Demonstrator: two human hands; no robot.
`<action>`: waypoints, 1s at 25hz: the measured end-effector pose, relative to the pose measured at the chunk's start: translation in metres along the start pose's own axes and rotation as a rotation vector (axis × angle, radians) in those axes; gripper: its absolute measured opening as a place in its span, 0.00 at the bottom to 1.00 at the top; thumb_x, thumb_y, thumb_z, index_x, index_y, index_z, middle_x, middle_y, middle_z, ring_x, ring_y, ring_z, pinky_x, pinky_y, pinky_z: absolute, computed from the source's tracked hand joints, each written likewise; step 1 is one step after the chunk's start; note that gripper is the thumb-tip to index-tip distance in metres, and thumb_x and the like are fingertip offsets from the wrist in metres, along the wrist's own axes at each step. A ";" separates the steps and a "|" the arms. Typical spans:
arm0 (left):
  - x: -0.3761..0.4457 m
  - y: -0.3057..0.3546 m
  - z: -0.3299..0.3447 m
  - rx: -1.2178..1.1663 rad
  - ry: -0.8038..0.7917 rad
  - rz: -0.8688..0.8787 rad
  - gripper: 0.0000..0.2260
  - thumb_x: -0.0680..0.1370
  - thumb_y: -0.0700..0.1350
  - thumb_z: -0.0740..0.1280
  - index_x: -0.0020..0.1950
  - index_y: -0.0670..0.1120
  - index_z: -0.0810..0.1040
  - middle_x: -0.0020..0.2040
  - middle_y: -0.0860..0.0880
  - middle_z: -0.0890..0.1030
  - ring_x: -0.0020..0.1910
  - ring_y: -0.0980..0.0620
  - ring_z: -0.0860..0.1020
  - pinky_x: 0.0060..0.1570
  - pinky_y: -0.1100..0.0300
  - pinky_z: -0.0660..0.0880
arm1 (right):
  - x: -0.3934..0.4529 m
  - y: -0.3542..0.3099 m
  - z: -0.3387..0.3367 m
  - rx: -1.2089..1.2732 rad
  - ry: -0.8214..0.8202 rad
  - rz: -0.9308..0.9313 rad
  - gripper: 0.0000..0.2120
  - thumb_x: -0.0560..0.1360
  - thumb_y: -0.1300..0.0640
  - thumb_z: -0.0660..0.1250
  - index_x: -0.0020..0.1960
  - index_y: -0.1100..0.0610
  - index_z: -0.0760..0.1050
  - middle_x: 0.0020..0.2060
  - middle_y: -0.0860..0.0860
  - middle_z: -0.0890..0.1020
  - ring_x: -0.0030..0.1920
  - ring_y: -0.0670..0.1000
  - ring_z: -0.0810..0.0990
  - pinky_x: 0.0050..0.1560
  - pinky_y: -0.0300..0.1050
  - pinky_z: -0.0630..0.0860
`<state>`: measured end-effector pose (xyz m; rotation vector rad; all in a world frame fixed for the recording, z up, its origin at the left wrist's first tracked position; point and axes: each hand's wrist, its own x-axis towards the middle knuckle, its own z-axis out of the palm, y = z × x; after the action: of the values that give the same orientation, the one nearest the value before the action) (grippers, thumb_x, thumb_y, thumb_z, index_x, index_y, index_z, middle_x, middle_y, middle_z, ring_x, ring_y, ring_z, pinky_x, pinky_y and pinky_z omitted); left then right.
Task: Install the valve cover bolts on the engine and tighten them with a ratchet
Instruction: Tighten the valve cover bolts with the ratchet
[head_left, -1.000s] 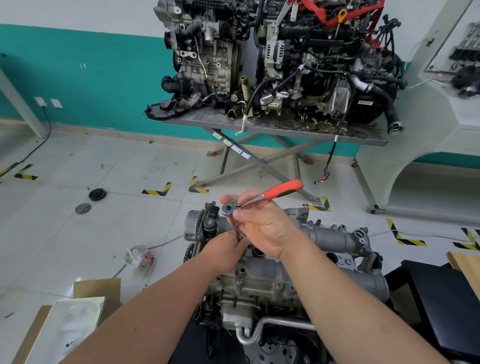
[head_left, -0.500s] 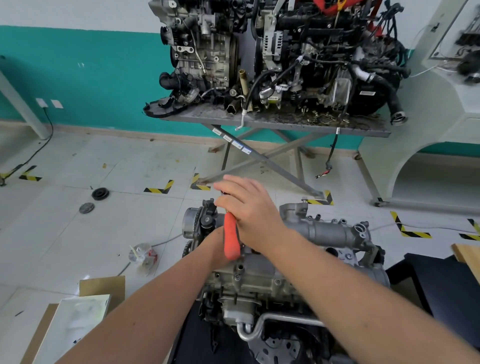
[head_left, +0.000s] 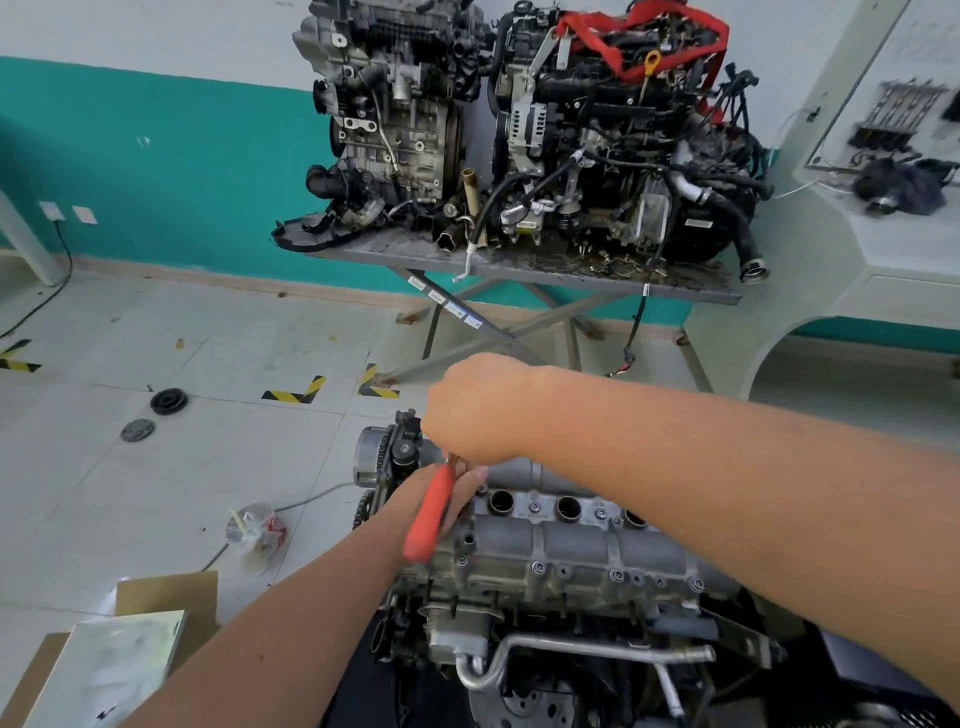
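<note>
A grey engine (head_left: 571, 551) with its valve cover (head_left: 561, 540) facing up stands low in the middle of the head view. Small bolts (head_left: 616, 574) sit along the cover's near edge. My right hand (head_left: 483, 410) grips the head end of a ratchet (head_left: 428, 519) above the cover's left end. Its red handle slants down towards me. My left hand (head_left: 421, 496) reaches in under the right hand, behind the handle. Its fingertips lie by the tool's head; what they hold is hidden.
Behind, a grey folding table (head_left: 519, 262) carries two large engines. On the floor to the left lie a plastic cup (head_left: 254, 530), two round discs (head_left: 169, 401) and an open cardboard box (head_left: 166, 597). A dark stand (head_left: 883, 680) is at lower right.
The ratchet was held up with its handle pointing right. It has swung down, so the handle now hangs towards me. Both hands have dropped to the cover's left end.
</note>
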<state>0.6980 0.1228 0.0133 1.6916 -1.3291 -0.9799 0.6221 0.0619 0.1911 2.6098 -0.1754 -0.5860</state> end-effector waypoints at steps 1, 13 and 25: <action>0.000 0.000 -0.001 0.068 -0.027 0.027 0.20 0.82 0.57 0.60 0.37 0.45 0.73 0.31 0.47 0.74 0.31 0.52 0.72 0.35 0.62 0.69 | 0.002 0.000 0.004 0.078 -0.017 0.051 0.16 0.78 0.60 0.62 0.33 0.53 0.62 0.31 0.49 0.69 0.29 0.49 0.67 0.28 0.42 0.64; 0.003 -0.002 0.004 0.268 -0.003 -0.046 0.13 0.84 0.50 0.59 0.52 0.45 0.80 0.49 0.52 0.81 0.49 0.52 0.78 0.48 0.61 0.71 | 0.006 -0.007 0.027 0.170 0.144 -0.081 0.11 0.81 0.48 0.58 0.47 0.50 0.77 0.41 0.47 0.78 0.45 0.51 0.76 0.38 0.47 0.75; 0.000 0.006 -0.004 0.382 -0.046 -0.058 0.21 0.84 0.50 0.58 0.30 0.50 0.65 0.26 0.52 0.66 0.27 0.56 0.66 0.27 0.63 0.59 | 0.024 -0.022 0.032 0.670 0.217 0.642 0.10 0.76 0.57 0.63 0.37 0.53 0.67 0.34 0.51 0.71 0.33 0.51 0.70 0.31 0.44 0.63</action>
<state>0.6993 0.1217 0.0202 2.0094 -1.5815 -0.8377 0.6303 0.0630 0.1462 2.9423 -1.2631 0.0037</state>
